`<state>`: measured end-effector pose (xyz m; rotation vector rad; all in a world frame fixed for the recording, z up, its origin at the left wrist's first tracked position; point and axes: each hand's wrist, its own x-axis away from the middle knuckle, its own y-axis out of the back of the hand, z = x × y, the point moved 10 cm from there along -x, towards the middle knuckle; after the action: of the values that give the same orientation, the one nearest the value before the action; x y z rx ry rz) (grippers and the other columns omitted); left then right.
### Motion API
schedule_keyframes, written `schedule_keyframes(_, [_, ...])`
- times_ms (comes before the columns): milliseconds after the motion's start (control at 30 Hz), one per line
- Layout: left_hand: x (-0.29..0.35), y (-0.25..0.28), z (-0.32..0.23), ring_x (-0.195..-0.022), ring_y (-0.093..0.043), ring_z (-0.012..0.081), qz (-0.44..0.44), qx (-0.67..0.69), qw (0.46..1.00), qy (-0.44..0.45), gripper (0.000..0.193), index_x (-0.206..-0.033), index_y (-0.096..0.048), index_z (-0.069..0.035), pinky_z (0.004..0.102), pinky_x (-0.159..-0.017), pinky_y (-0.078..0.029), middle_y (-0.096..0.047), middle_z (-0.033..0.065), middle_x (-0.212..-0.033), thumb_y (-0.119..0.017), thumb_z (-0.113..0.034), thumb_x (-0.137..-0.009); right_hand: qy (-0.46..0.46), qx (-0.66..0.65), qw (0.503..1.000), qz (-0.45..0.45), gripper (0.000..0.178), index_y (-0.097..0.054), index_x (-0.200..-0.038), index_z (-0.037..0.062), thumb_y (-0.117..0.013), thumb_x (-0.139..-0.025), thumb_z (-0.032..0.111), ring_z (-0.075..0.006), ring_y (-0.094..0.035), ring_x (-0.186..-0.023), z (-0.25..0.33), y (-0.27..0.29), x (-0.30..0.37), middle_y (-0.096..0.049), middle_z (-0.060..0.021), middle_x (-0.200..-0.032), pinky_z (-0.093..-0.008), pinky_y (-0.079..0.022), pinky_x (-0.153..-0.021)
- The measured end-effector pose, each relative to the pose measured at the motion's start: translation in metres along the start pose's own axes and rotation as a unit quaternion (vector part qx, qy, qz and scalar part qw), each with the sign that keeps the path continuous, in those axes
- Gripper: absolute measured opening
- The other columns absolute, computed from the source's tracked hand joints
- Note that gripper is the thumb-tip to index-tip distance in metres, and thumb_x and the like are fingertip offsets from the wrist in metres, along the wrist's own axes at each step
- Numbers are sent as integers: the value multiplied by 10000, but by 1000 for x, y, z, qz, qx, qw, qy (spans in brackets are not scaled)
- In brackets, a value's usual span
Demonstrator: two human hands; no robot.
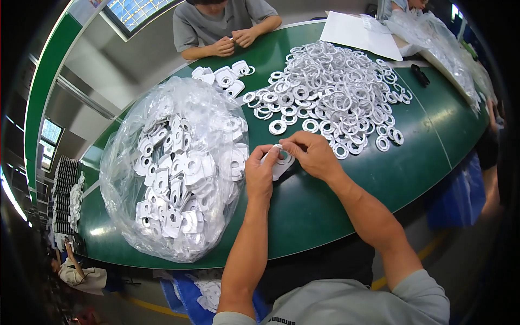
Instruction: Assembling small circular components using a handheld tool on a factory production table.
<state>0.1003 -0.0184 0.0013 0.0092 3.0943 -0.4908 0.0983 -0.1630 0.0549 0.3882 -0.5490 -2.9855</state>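
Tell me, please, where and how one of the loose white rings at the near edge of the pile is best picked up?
Take the lone white ring by its rim, probably finger and thumb pinching across the band from above. It lies flat on the green table, apart from its neighbours, with an open centre, so a fingertip can hook the hole. Come from the near side, where the right hand is closest.

Left of the hands, a clear bag (179, 162) bulges with white plates on the green tabletop (325, 200). Beyond them lies a heap of white rings (336, 92), then white paper (357, 33). Across the tabletop sits a person (216, 24) in grey.
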Motion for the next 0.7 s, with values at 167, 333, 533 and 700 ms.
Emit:
schedule_keyframes(167, [7, -3, -16, -682, -552, 79, -12, -77, 996, -37, 154, -840, -643, -16, 224, -656, -447, -629, 13, -735, -643, -164, -882, 81, 39, 996, -14, 188, -580, -781, 14, -603, -890, 166, -320, -552, -670, 10, -4, -1, -567, -143, -733, -393, -443, -610])
schedule_keyframes(333, [12, 9, -33, -679, -560, 97, -43, -200, 975, -92, 192, -811, -636, -1, 251, -640, -449, -620, 32, -710, -654, -186, -853, 125, 120, 985, -14, 177, -565, -799, 11, -538, -898, 155, -355, -568, -752, 15, -22, -5, -580, -171, -794, -435, -439, -657])
schedule_keyframes(533, [81, 24, -81, -694, -577, 102, 33, -309, 950, -38, 182, -856, -672, 0, 256, -640, -454, -651, 43, -746, -654, -179, -830, -40, -135, 988, 55, 351, -633, -866, 16, -546, -975, 339, -72, -485, -524, -37, -10, -10, -536, -2, -645, -221, -376, -484])
schedule_keyframes(700, [218, 110, -139, -797, -641, 194, 84, -520, 850, 24, 184, -995, -695, 1, 278, -718, -490, -661, 105, -826, -642, -43, -824, -66, -89, 994, 22, 390, -637, -858, 32, -501, -990, 373, -53, -453, -471, -55, 16, -23, -504, 15, -600, -207, -327, -429])
